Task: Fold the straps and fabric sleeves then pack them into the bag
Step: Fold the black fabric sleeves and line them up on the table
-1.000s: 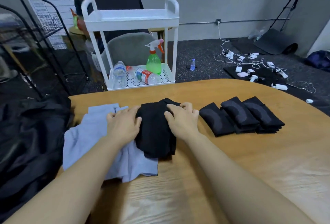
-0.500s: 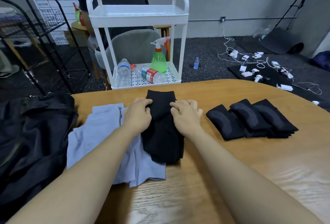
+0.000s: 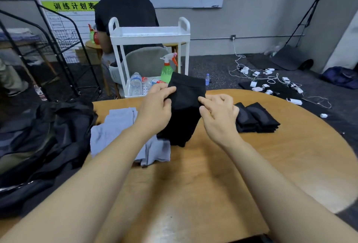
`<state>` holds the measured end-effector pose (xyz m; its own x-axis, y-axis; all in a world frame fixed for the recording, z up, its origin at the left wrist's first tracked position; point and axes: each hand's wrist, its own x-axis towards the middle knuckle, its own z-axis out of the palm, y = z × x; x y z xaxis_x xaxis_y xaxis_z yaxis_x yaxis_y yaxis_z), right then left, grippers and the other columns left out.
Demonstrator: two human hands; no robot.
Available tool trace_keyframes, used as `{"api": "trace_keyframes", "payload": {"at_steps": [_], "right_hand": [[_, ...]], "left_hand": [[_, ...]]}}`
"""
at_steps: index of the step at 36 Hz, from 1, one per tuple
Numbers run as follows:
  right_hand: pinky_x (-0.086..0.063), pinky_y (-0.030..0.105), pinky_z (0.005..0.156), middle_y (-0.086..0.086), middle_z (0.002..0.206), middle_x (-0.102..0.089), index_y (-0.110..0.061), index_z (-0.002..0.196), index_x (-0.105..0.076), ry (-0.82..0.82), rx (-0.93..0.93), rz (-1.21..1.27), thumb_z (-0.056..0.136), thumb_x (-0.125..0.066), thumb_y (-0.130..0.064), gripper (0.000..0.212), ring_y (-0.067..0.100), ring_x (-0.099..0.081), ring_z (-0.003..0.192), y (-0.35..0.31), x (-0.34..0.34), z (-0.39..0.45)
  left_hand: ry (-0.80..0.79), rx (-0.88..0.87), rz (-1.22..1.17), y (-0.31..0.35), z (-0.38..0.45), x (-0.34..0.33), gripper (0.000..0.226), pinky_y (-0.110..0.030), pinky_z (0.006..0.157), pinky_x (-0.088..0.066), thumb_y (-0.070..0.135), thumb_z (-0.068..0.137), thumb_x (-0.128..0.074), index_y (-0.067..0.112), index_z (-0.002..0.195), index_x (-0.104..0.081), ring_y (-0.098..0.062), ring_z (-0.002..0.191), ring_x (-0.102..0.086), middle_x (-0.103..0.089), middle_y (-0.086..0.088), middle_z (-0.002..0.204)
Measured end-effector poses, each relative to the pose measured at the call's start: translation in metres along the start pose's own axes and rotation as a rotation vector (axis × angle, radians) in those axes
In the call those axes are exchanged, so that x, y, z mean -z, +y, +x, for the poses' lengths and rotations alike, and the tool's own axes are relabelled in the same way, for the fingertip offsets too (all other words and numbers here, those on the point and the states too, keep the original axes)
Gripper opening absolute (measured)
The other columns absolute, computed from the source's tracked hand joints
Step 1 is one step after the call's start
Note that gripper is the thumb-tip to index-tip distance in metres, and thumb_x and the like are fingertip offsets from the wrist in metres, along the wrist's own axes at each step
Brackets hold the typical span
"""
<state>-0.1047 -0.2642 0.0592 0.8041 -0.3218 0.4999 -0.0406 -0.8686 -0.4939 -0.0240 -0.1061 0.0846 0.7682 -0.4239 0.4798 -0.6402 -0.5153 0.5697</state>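
Two bare forearms reach in from the near edge, with no sleeves, gloves, watch or rings showing. The left hand (image 3: pixel 155 111) and right hand (image 3: pixel 219 113) have short, plain, unpainted fingernails.

Single head-worn wide-angle view, facing forward and down, close over both forearms, wooden table (image 3: pixel 271 165) filling foreground, white cart (image 3: pixel 149 35) and grey wall beyond
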Motion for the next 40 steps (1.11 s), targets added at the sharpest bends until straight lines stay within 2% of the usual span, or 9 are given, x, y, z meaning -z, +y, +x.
{"api": "trace_keyframes", "payload": {"at_steps": [10, 15, 21, 27, 30, 34, 37, 39, 40], "right_hand": [[-0.007, 0.02, 0.086, -0.011, 0.122, -0.06, -0.023, 0.121, -0.068, 0.098, 0.05, 0.022, 0.092, -0.037, -0.035, 0.044, 0.012, -0.028, 0.124, 0.008, 0.056, -0.066], [-0.007, 0.021, 0.081, -0.017, 0.112, -0.062, -0.024, 0.11, -0.072, 0.0, -0.022, -0.009, 0.096, -0.041, -0.034, 0.036, 0.01, -0.031, 0.119, 0.022, 0.055, -0.084], [-0.008, 0.025, 0.074, -0.005, 0.106, -0.065, -0.006, 0.106, -0.068, -0.249, -0.155, -0.094, 0.1, -0.039, -0.022, 0.034, 0.006, -0.024, 0.107, 0.049, 0.036, -0.097], [-0.011, 0.029, 0.086, -0.006, 0.13, -0.056, -0.014, 0.121, -0.063, -0.362, -0.194, -0.097, 0.102, -0.038, -0.025, 0.034, 0.015, -0.024, 0.129, 0.063, 0.026, -0.093], [-0.014, 0.035, 0.098, -0.008, 0.145, -0.046, -0.026, 0.135, -0.055, -0.421, -0.175, -0.203, 0.103, -0.036, -0.03, 0.038, 0.017, -0.019, 0.136, 0.074, 0.024, -0.091], [-0.016, 0.034, 0.097, -0.008, 0.144, -0.047, -0.027, 0.134, -0.055, -0.381, -0.093, -0.427, 0.103, -0.033, -0.033, 0.038, 0.017, -0.023, 0.136, 0.083, 0.018, -0.087], [-0.024, 0.038, 0.1, -0.003, 0.137, -0.054, -0.019, 0.129, -0.056, -0.301, -0.007, -0.48, 0.102, -0.038, -0.028, 0.034, 0.021, -0.033, 0.135, 0.079, 0.009, -0.08], [-0.028, 0.042, 0.105, 0.005, 0.142, -0.05, -0.012, 0.134, -0.051, -0.302, 0.061, -0.487, 0.1, -0.043, -0.025, 0.037, 0.023, -0.033, 0.139, 0.075, 0.0, -0.074], [-0.026, 0.042, 0.109, 0.007, 0.149, -0.043, -0.01, 0.141, -0.044, -0.342, 0.098, -0.481, 0.101, -0.042, -0.024, 0.042, 0.024, -0.028, 0.143, 0.072, -0.005, -0.072]], "left_hand": [[-0.08, 0.0, -0.145, 0.048, -0.059, 0.004, 0.039, 0.003, 0.075, -0.032, 0.004, 0.099, -0.046, 0.012, 0.135, -0.056, -0.013, 0.082, -0.054, -0.046, 0.005, 0.125], [-0.263, 0.113, -0.124, 0.045, -0.079, -0.02, 0.04, -0.022, 0.097, -0.036, 0.003, 0.097, -0.047, 0.01, 0.136, -0.055, -0.02, 0.109, -0.054, -0.047, 0.004, 0.124], [-0.46, 0.193, -0.022, 0.021, -0.09, -0.062, 0.044, -0.031, 0.105, -0.039, 0.007, 0.098, -0.048, 0.013, 0.142, -0.049, -0.027, 0.119, -0.053, -0.04, -0.003, 0.144], [-0.538, 0.201, 0.032, 0.013, -0.084, -0.083, 0.05, -0.038, 0.103, -0.042, 0.013, 0.099, -0.048, 0.019, 0.148, -0.039, -0.024, 0.118, -0.051, -0.034, 0.0, 0.148], [-0.59, 0.177, 0.245, 0.009, -0.082, -0.086, 0.045, -0.04, 0.1, -0.044, 0.023, 0.099, -0.046, 0.023, 0.144, -0.044, -0.024, 0.123, -0.049, -0.025, -0.001, 0.155], [-0.524, 0.081, 0.453, 0.011, -0.076, -0.087, 0.03, -0.04, 0.095, -0.044, 0.027, 0.1, -0.042, 0.018, 0.122, -0.061, -0.026, 0.123, -0.047, -0.031, -0.004, 0.15], [-0.434, -0.038, 0.446, 0.009, -0.068, -0.098, 0.026, -0.035, 0.086, -0.042, 0.027, 0.101, -0.037, 0.016, 0.11, -0.059, -0.024, 0.111, -0.051, -0.047, 0.0, 0.126], [-0.432, -0.111, 0.468, 0.004, -0.065, -0.11, 0.028, -0.033, 0.093, -0.037, 0.029, 0.103, -0.034, 0.015, 0.115, -0.054, -0.022, 0.115, -0.05, -0.048, 0.0, 0.123], [-0.465, -0.114, 0.471, 0.001, -0.066, -0.117, 0.034, -0.034, 0.105, -0.031, 0.031, 0.104, -0.032, 0.014, 0.128, -0.048, -0.022, 0.127, -0.044, -0.045, -0.002, 0.136]]}}
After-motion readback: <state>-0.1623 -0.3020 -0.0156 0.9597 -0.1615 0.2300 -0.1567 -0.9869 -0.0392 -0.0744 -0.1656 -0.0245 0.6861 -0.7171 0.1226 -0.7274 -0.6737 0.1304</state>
